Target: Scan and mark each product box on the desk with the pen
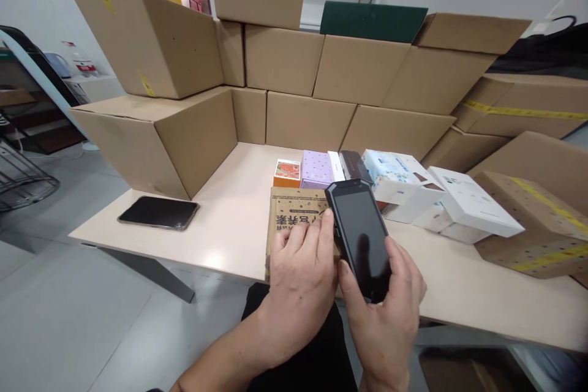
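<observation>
Part of carton [298, 201] behind left hand [303, 275]

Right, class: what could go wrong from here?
The black rectangular handheld device could slip from the right grip, which holds it near its lower end.
The brown printed cardboard box beneath the left grip might be pushed over the front edge of the pale-topped table.
At right, the flat white rectangular box seems to overhang and might slide if bumped.

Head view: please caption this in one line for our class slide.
Left hand over a printed cardboard box, right hand holding a black handheld device.
</observation>
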A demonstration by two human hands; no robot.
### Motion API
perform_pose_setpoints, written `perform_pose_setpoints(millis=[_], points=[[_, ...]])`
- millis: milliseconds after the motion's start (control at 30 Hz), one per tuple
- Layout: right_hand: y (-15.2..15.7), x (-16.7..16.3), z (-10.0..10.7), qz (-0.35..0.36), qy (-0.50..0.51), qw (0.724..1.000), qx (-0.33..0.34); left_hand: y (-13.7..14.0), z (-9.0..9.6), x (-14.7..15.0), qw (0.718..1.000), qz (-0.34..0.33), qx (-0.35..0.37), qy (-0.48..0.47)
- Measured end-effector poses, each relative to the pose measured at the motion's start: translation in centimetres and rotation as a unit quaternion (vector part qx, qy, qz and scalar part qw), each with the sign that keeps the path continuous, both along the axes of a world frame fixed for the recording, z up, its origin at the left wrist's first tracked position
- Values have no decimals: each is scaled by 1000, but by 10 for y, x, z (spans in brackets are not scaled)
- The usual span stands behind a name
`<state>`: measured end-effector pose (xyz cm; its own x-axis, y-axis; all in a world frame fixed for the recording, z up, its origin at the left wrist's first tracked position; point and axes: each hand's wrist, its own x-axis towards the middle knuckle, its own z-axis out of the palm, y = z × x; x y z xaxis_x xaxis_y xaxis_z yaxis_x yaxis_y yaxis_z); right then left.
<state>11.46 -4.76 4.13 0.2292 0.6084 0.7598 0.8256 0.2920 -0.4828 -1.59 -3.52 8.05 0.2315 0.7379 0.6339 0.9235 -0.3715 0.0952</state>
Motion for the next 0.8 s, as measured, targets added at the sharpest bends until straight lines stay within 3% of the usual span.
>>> perform_pose_setpoints(millis=[800], points=[[0,-1,-2,-1,16,1000,-7,0,0,1,1000,1,-19,0]])
